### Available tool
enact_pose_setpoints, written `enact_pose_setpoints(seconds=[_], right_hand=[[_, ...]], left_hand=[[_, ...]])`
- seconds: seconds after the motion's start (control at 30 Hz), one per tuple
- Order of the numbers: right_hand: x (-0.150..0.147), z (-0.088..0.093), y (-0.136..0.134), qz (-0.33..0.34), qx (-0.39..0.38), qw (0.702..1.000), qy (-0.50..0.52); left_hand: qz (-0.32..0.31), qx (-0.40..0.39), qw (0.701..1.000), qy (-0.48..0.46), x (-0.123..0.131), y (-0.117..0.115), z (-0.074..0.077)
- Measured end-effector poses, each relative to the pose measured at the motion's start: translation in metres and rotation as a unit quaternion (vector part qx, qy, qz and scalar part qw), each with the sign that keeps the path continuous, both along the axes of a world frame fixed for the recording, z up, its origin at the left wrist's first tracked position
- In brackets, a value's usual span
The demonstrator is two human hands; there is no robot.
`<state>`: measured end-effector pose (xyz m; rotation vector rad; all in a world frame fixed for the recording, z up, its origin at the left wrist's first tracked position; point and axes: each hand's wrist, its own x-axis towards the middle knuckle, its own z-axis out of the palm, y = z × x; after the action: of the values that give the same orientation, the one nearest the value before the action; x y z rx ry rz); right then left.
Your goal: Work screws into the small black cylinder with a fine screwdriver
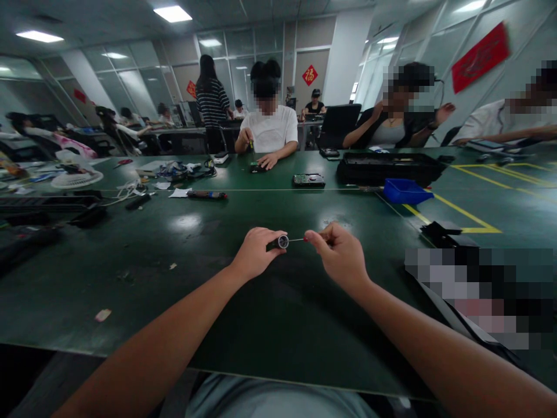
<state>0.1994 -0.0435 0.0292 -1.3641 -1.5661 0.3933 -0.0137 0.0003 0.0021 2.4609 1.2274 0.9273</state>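
Observation:
Between the thumb and fingers of my left hand (255, 252) is a small dark cylinder (283, 241), its round silver-rimmed end turned toward me. My right hand (343, 255) is closed round a screwdriver (297, 240) with a thin metal shaft and a red part by the thumb; most of its handle is hidden in my fingers. The shaft points left and its tip meets the side of the cylinder, though I cannot tell whether it goes in. Both hands are raised over the green table (278, 325).
Across the table a person in a white shirt (274, 130) works on a small device. Beyond my hands lie a hard drive (308, 180), a blue scoop-like tray (407, 191), a long black casing (391, 168) and a dark screwdriver-like tool (206, 195). Cables (183, 169) lie at back left.

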Motion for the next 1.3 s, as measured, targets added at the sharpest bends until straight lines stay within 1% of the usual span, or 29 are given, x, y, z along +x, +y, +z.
enact_pose_setpoints(seconds=[0.13, 0.37, 0.5, 0.6, 0.77, 0.87, 1.03, 1.13, 1.2, 1.3], right_hand=[[-0.0008, 0.0023, -0.0021, 0.017, 0.032, 0.999, -0.023], [-0.0017, 0.0008, -0.006, 0.074, 0.055, 0.995, -0.05], [-0.0022, 0.0011, -0.0067, 0.1, 0.069, 0.989, -0.079], [-0.0016, 0.0035, -0.0057, 0.099, 0.047, 0.992, -0.063], [-0.0022, 0.0062, -0.0053, 0.075, 0.002, 0.995, -0.064], [-0.0037, 0.0051, -0.0061, 0.076, 0.0, 0.996, -0.051], [-0.0032, 0.0041, -0.0075, 0.097, 0.007, 0.994, -0.047], [-0.0031, 0.0051, -0.0086, 0.088, 0.004, 0.995, -0.039], [-0.0036, 0.005, -0.0089, 0.072, 0.003, 0.997, -0.019], [-0.0041, 0.0026, -0.0062, 0.067, 0.003, 0.997, 0.045]], left_hand=[[-0.007, 0.0, 1.0, 0.01, 0.0004, -0.0006, 0.0005], [-0.009, -0.018, 1.0, -0.006, 0.0001, -0.0024, -0.0006], [0.005, -0.034, 0.999, -0.016, -0.0008, -0.0029, -0.0007], [0.011, -0.045, 0.999, -0.019, -0.0008, -0.0038, -0.0003], [0.008, -0.051, 0.999, -0.017, -0.0003, -0.0049, 0.0003], [0.005, -0.049, 0.999, -0.017, 0.0002, -0.0048, 0.0001], [0.014, -0.045, 0.999, -0.018, 0.0005, -0.004, -0.0014], [0.008, -0.043, 0.999, -0.016, 0.0007, -0.0044, -0.0012], [0.003, -0.048, 0.999, -0.012, 0.0007, -0.0049, -0.0005], [0.013, -0.052, 0.998, -0.014, 0.0005, -0.0053, 0.0005]])
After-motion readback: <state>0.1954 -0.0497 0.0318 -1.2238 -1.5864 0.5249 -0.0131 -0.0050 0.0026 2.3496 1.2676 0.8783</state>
